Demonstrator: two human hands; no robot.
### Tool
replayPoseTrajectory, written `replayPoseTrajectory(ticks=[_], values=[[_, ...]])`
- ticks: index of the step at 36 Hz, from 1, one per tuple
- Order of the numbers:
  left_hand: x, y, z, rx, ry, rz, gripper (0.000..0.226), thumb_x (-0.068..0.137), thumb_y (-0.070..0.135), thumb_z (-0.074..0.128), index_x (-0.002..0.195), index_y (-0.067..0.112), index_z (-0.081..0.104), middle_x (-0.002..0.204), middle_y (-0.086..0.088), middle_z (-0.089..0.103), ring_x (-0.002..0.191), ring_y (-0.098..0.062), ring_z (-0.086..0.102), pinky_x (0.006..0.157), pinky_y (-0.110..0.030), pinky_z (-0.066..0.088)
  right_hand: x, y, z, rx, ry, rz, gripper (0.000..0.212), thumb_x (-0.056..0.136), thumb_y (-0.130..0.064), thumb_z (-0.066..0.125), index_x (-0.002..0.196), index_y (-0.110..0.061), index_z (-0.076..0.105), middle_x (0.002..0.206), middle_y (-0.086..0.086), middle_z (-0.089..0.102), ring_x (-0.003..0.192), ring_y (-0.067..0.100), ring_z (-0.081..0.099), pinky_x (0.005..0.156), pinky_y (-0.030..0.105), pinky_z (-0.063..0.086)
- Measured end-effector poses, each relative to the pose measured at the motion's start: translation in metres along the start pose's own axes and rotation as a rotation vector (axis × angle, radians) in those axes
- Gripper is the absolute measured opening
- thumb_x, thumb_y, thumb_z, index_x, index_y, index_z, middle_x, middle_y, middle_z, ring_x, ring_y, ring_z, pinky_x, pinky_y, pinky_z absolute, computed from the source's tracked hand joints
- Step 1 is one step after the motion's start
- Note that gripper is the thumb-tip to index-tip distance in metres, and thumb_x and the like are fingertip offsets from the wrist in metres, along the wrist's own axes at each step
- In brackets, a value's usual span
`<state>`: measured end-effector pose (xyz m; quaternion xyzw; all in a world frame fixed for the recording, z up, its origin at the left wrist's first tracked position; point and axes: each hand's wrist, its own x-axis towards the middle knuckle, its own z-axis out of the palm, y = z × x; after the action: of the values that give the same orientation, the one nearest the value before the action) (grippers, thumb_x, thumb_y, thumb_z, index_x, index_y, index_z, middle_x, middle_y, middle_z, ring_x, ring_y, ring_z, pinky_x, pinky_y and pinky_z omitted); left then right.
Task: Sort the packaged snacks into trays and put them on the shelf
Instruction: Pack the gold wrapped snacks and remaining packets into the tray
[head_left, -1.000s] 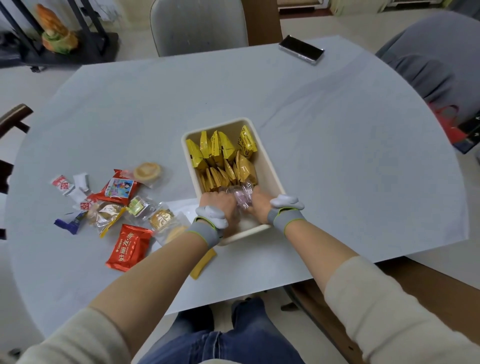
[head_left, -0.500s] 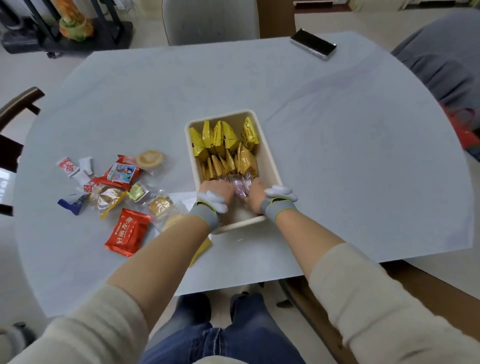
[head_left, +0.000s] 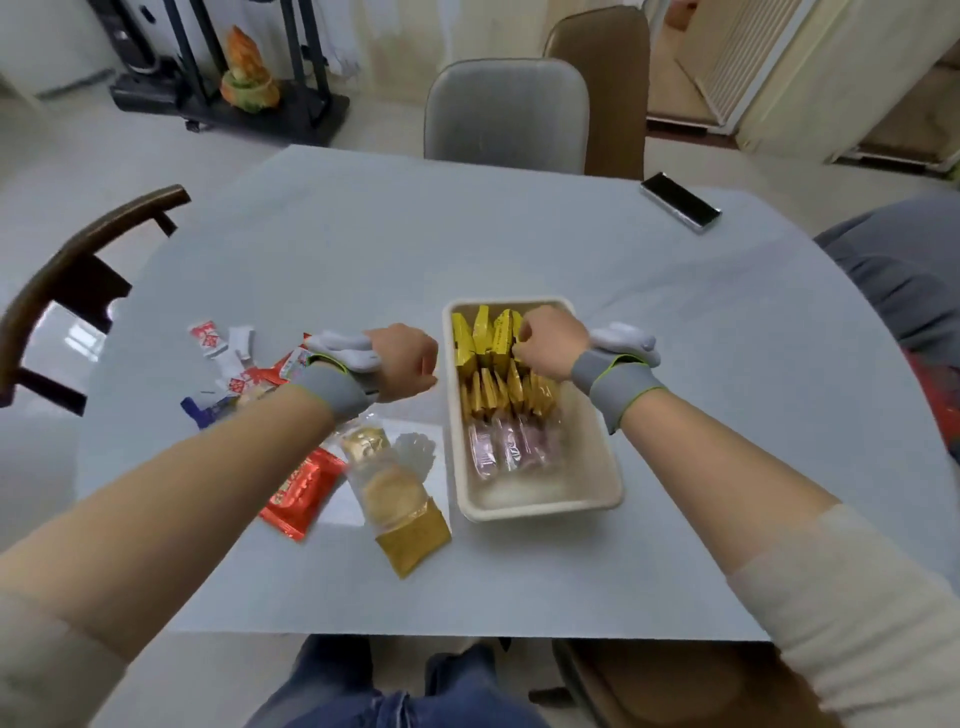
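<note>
A person's right hand (head_left: 550, 340) reaches into the far end of a beige tray (head_left: 597, 467), fingers curled down among upright yellow snack packets (head_left: 485, 338); whether it grips one cannot be told. The left hand (head_left: 402, 361) hovers just left of the tray, fingers curled into a loose fist with nothing visible in it. Pink-wrapped snacks (head_left: 506, 447) lie in the tray's middle. The tray sits near the tabletop's (head_left: 363, 249) front edge. Loose snacks lie left of it: a red packet (head_left: 301, 491) and a clear-wrapped pastry (head_left: 389, 488). A phone (head_left: 679, 201) rests at the far right corner.
</note>
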<state>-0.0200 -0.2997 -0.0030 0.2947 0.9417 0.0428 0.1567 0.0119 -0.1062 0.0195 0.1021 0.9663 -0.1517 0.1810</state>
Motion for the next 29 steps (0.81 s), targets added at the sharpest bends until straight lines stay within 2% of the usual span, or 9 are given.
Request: replayPoseTrajectory(ticks=[2, 5, 7, 9, 13, 17, 20, 24, 29], values=[[-0.009, -0.03, -0.005, 0.008, 0.003, -0.051, 0.019, 0.089, 0.032, 0.057, 0.099, 0.018, 0.067, 0.104, 0.001, 0.068, 0.1, -0.022, 0.062, 0.071, -0.025, 0.043, 0.009, -0.036, -0.003, 0.013, 0.021, -0.068, 0.026, 0.089, -0.015, 0.053, 0.107, -0.001, 0.066, 0.108, 0.016, 0.067, 0.105, 0.032, 0.061, 0.08, 0.03, 0.046], [-0.029, -0.086, -0.011, -0.003, -0.016, -0.135, 0.021, 0.088, 0.032, 0.059, 0.098, 0.017, 0.068, 0.105, -0.003, 0.068, 0.102, -0.025, 0.062, 0.071, -0.025, 0.04, 0.02, -0.095, 0.008, 0.104, -0.036, -0.137, 0.025, 0.089, -0.016, 0.053, 0.103, 0.0, 0.067, 0.106, 0.017, 0.068, 0.101, 0.033, 0.064, 0.082, 0.034, 0.049], [-0.043, -0.124, -0.011, -0.025, -0.032, -0.188, 0.022, 0.087, 0.031, 0.06, 0.099, 0.014, 0.069, 0.106, -0.005, 0.069, 0.102, -0.026, 0.062, 0.072, -0.025, 0.041, 0.031, -0.129, 0.021, 0.125, -0.098, -0.167, 0.025, 0.088, -0.013, 0.053, 0.099, 0.004, 0.067, 0.099, 0.021, 0.07, 0.092, 0.035, 0.067, 0.076, 0.037, 0.054], [-0.056, -0.164, -0.012, -0.051, -0.048, -0.247, 0.024, 0.088, 0.031, 0.06, 0.099, 0.013, 0.069, 0.105, -0.006, 0.07, 0.1, -0.026, 0.063, 0.077, -0.026, 0.045, 0.041, -0.159, 0.037, 0.097, -0.156, -0.197, 0.026, 0.087, -0.013, 0.054, 0.101, 0.005, 0.067, 0.1, 0.021, 0.07, 0.092, 0.034, 0.068, 0.064, 0.03, 0.051], [-0.076, -0.227, -0.01, -0.115, -0.09, -0.35, 0.021, 0.087, 0.029, 0.061, 0.099, 0.013, 0.069, 0.105, -0.007, 0.069, 0.098, -0.026, 0.063, 0.08, -0.028, 0.046, 0.06, -0.201, 0.065, 0.033, -0.161, -0.244, 0.029, 0.092, -0.022, 0.055, 0.106, 0.0, 0.067, 0.112, 0.015, 0.067, 0.103, 0.031, 0.062, 0.083, 0.031, 0.047], [-0.093, -0.277, 0.004, -0.221, -0.081, -0.4, 0.025, 0.087, 0.028, 0.061, 0.108, 0.014, 0.065, 0.113, -0.006, 0.066, 0.103, -0.025, 0.06, 0.087, -0.029, 0.045, 0.074, -0.237, 0.103, -0.008, -0.193, -0.272, 0.03, 0.09, -0.018, 0.057, 0.117, -0.006, 0.061, 0.121, 0.013, 0.061, 0.112, 0.03, 0.056, 0.088, 0.031, 0.042], [-0.099, -0.277, 0.023, -0.316, -0.083, -0.349, 0.036, 0.087, 0.029, 0.063, 0.12, 0.015, 0.059, 0.124, -0.005, 0.06, 0.112, -0.023, 0.056, 0.094, -0.029, 0.042, 0.071, -0.24, 0.122, -0.043, -0.181, -0.419, 0.04, 0.084, -0.017, 0.06, 0.122, -0.009, 0.054, 0.12, 0.012, 0.059, 0.113, 0.029, 0.054, 0.088, 0.032, 0.04], [-0.103, -0.267, 0.045, -0.355, -0.087, -0.272, 0.041, 0.089, 0.031, 0.06, 0.128, 0.017, 0.054, 0.13, -0.005, 0.053, 0.119, -0.024, 0.05, 0.095, -0.031, 0.041, 0.067, -0.244, 0.149, -0.354, -0.21, -0.762, 0.067, 0.081, -0.027, 0.065, 0.14, -0.012, 0.038, 0.144, 0.007, 0.041, 0.136, 0.026, 0.031, 0.111, 0.033, 0.022], [-0.101, -0.263, 0.059, -0.404, -0.104, -0.285, 0.046, 0.086, 0.03, 0.062, 0.129, 0.018, 0.052, 0.13, -0.007, 0.051, 0.117, -0.025, 0.051, 0.095, -0.039, 0.045, 0.068, -0.242, 0.178, -0.592, -0.227, -0.831, 0.082, 0.084, -0.018, 0.059, 0.152, -0.011, 0.012, 0.158, 0.008, 0.014, 0.147, 0.025, 0.005, 0.118, 0.035, -0.001]])
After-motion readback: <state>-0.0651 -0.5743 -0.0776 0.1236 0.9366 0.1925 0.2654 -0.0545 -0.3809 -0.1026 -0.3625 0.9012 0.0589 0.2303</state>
